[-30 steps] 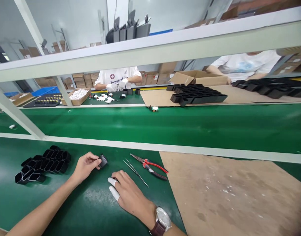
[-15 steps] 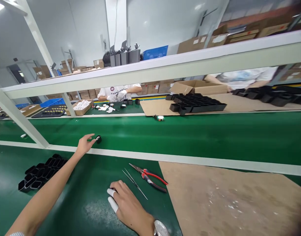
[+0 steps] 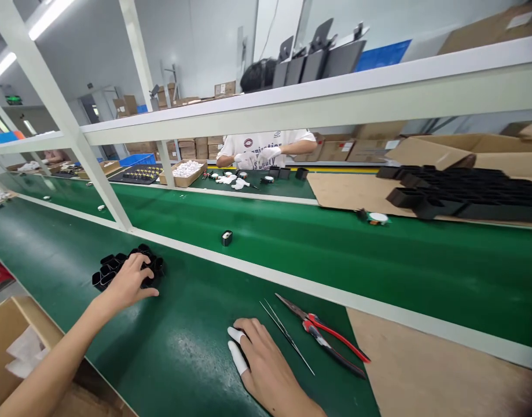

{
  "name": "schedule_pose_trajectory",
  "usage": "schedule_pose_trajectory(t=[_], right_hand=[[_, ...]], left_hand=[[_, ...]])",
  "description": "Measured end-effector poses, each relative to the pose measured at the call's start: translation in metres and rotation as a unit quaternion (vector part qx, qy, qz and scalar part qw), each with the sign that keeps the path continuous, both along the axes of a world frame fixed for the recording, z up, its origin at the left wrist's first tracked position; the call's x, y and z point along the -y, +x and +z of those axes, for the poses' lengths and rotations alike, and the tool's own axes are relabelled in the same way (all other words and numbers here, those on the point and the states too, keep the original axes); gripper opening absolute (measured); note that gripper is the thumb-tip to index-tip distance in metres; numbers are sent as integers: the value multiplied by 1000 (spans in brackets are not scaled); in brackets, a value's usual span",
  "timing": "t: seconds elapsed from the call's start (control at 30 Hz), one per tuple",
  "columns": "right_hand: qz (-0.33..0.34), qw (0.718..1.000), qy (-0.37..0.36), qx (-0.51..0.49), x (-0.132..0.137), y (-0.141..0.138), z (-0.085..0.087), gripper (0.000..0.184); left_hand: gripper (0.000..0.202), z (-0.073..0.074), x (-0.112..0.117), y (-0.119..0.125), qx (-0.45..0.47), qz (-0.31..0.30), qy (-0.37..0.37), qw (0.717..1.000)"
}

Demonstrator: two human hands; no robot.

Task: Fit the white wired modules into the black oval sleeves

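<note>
My left hand point(image 3: 129, 282) lies over a cluster of small black hollow housings point(image 3: 113, 267) on the green bench, fingers curled onto them. One small black housing point(image 3: 226, 237) stands alone on the green conveyor belt beyond the white rail. My right hand point(image 3: 263, 362) rests palm down on the bench, with white finger cots on two fingers and nothing visible in it. Thin tweezers point(image 3: 287, 337) and red-handled pliers point(image 3: 324, 336) lie just right of it.
A brown cardboard sheet point(image 3: 443, 376) covers the bench at right. A cardboard box point(image 3: 14, 341) sits at lower left. A white frame post point(image 3: 70, 124) rises at left. Across the belt a person in a white shirt point(image 3: 266, 145) works; black trays point(image 3: 465, 194) are stacked at right.
My left hand set the small black housing on the conveyor belt, let go, and pulled back to the cluster of housings. The view swung left. My right hand stayed put.
</note>
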State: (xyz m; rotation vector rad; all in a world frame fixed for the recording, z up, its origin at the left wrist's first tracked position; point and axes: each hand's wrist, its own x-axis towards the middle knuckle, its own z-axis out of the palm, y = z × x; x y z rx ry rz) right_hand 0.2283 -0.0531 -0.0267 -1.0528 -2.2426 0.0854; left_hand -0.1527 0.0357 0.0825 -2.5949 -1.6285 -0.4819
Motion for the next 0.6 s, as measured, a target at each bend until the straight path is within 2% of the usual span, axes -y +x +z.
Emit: schedule_pose_trajectory(t=[0.07, 0.17, 0.27, 0.37, 0.4, 0.47, 0.53, 0.6], right_hand=[[4, 1000, -9, 12, -2, -1, 2, 20], [12, 999, -20, 34, -7, -3, 4, 14], [11, 999, -27, 38, -11, -7, 6, 10], [-5, 999, -23, 35, -9, -9, 5, 7], [-9, 999, -19, 36, -8, -9, 5, 7], [-12, 999, -13, 37, -6, -9, 4, 9], [-14, 999, -10, 36, -5, -8, 5, 11], [-15, 999, -12, 34, -5, -7, 5, 13]], left_hand=[[19, -9, 12, 7, -1, -27, -2, 1000], [17, -11, 19, 36, 73, -73, -21, 994], [14, -18, 14, 77, 158, -120, -74, 977], [9, -36, 4, 116, 212, -156, -104, 959], [17, -43, 1, 126, 227, -159, -107, 955], [47, -59, -4, 139, 254, -158, -115, 947], [75, -72, -6, 144, 275, -156, -126, 940], [91, -81, -5, 143, 290, -155, -135, 935]])
